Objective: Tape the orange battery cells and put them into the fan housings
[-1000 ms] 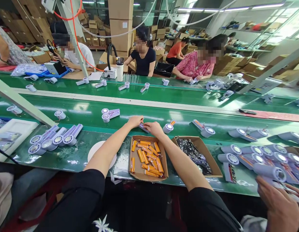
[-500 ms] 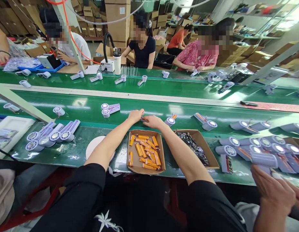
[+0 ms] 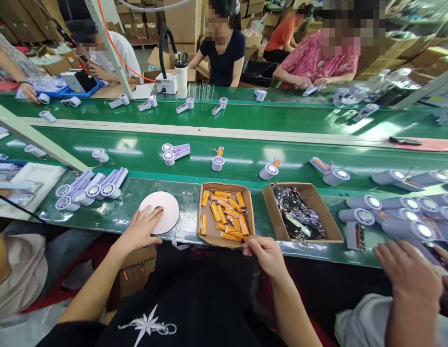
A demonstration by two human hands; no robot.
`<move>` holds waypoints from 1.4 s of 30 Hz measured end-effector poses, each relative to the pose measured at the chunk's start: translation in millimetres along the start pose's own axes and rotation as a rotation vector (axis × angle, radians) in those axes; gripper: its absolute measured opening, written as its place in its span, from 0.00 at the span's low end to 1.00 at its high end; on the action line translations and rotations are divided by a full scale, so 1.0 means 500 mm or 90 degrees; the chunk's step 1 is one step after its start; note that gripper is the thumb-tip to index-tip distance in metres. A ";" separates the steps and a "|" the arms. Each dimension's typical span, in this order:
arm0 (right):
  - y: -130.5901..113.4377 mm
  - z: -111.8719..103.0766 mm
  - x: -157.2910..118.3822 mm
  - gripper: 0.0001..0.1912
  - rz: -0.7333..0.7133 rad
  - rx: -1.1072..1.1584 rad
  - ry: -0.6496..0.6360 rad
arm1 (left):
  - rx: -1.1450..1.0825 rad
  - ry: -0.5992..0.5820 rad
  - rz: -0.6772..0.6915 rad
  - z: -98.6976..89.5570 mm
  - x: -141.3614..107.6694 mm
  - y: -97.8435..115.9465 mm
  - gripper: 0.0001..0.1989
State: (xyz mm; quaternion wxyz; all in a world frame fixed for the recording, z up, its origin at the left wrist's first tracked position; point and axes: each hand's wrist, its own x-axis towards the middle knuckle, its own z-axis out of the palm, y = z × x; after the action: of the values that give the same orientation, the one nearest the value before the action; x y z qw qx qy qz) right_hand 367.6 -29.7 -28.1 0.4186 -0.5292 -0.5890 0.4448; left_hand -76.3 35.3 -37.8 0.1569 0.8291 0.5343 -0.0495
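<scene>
My left hand rests with spread fingers on a pale round disc at the bench's near edge. My right hand is closed, fingertips together at the near right corner of a shallow cardboard box; whatever they may pinch is hidden. Orange wrapped battery cells lie loose inside that box. Straight ahead, a lilac round-headed housing with an orange cell in its handle stands on the green belt. To its left is a pair of similar housings.
Right of the cells, another cardboard box holds dark circuit boards. Housings are grouped at bench left and right. A co-worker's hands work at the right edge. A slanted metal post crosses the left side.
Both hands have drawn back from the belt, the left to the disc, the right to the box corner. A housing with an orange cell now shows where they were. The view has shifted.
</scene>
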 end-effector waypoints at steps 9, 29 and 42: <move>-0.113 0.233 0.052 0.19 0.056 0.022 -0.307 | -0.062 0.366 0.103 -0.024 -0.002 0.081 0.37; -0.051 0.181 0.179 0.22 -0.098 -0.538 -0.293 | -0.217 0.456 0.098 0.037 0.013 0.131 0.40; -0.069 0.101 0.137 0.13 -0.153 0.000 0.156 | -0.139 0.472 0.080 0.051 0.024 0.155 0.39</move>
State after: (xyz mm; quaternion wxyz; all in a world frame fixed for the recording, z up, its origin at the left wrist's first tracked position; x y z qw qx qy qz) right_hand 303.9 32.9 -6.0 0.5373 -0.5050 -0.5928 0.3238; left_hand 0.7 8.5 -49.0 0.0435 0.8002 0.5050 0.3204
